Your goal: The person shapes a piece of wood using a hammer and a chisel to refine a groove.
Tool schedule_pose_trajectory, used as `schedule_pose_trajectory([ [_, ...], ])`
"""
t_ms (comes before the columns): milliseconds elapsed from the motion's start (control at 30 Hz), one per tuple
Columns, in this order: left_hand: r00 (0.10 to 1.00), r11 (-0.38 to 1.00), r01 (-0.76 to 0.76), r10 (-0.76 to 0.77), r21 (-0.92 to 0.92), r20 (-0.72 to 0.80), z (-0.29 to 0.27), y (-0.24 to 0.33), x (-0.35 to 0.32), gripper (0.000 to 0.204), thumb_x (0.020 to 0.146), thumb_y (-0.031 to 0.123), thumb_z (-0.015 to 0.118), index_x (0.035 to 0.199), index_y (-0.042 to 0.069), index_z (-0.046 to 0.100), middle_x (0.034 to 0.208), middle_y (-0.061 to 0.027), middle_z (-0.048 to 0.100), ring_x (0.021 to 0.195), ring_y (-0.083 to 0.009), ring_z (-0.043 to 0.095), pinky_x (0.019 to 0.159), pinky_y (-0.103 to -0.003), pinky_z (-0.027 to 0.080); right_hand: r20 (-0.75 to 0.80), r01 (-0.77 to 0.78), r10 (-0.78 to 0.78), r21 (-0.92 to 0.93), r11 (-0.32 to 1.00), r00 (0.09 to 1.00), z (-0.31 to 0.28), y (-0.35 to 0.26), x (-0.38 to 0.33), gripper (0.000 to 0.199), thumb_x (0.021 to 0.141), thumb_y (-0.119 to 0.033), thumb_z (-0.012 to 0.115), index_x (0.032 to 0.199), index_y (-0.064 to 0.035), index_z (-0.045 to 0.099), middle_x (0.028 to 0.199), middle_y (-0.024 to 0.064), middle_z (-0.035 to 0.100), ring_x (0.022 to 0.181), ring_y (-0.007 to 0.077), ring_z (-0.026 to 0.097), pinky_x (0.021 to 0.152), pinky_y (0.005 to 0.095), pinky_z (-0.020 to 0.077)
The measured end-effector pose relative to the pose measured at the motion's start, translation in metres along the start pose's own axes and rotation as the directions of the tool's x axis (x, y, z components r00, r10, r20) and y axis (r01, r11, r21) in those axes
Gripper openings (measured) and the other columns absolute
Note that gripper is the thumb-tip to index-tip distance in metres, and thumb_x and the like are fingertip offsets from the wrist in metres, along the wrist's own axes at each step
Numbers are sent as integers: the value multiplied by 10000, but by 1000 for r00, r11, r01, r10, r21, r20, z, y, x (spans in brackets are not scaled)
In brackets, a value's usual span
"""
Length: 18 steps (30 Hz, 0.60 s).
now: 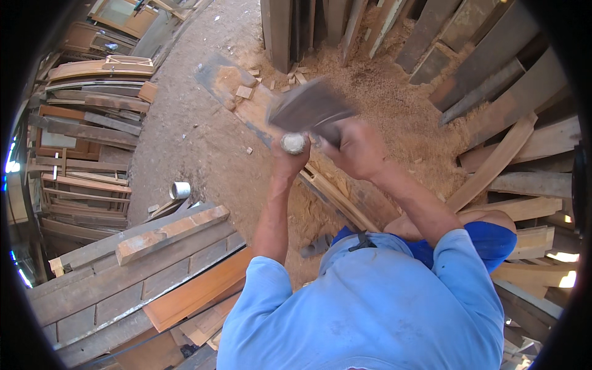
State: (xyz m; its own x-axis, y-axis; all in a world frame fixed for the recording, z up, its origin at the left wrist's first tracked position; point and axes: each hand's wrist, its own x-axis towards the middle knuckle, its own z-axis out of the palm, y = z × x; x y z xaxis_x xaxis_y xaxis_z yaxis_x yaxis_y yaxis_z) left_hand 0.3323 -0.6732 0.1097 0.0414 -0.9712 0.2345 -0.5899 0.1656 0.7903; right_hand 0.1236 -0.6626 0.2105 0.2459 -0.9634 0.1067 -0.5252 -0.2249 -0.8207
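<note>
Above sawdust [394,105], hands [327,151] grip adze [308,108].

No packages, labels, signs or screens visible; only timber, sawdust, hand tool.

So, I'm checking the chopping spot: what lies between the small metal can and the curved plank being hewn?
Head view: only bare dirt floor with scattered wood chips lies between the can and plank.

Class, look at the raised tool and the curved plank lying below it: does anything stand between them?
Nothing visible does. Both hands, left hand and right hand, hold the blurred adze-like tool above the curved plank; only wood chips lie on it.
</note>
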Motion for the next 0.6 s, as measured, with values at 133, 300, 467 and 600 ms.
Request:
schedule_pose_trajectory([
  [133, 999, 987, -35, 33, -158, -15, -6, -3, -18, 164, 850, 88, 760, 867, 30, 609, 706, -66, 596, 645, -147, 558, 612, -306, 475, 160, 33, 20, -319, 947, 987, -14, 22, 2, 311, 853, -182, 734, 1094, -15, 628, 730, 145, 634, 688, 230, 625, 657, 382, 509],
  [300, 991, 987, -135, 133, -85, -21, -22, -3, -33, 184, 883, 63, 724, 818, 41, 553, 706, -43, 538, 647, -130, 506, 612, -297, 445, -53, 5, 5, 190, 982, 999, -49, -51, -8, 291, 856, -172, 722, 1099, -33, 645, 760, 156, 657, 702, 240, 648, 660, 385, 520],
  [467, 990, 982, -136, 131, -130, -43, -19, -16, -24, 158, 859, 99, 756, 894, 22, 623, 775, -74, 632, 709, -148, 598, 671, -302, 493, -210, 268, -187, 481, 835, 960, -16, -54, -5, 268, 844, -184, 688, 1048, -15, 647, 809, 212, 711, 765, 393, 708, 672, 492, 535],
  [600, 994, 984, -105, 109, -145, 18, -15, -22, -30, 264, 813, 129, 794, 1030, 25, 685, 878, -107, 716, 822, -181, 686, 763, -324, 535, 279, 103, 6, -373, 922, 960, 4, 6, -10, 283, 832, -183, 714, 1058, -25, 652, 779, 193, 692, 711, 357, 672, 653, 447, 528],
])
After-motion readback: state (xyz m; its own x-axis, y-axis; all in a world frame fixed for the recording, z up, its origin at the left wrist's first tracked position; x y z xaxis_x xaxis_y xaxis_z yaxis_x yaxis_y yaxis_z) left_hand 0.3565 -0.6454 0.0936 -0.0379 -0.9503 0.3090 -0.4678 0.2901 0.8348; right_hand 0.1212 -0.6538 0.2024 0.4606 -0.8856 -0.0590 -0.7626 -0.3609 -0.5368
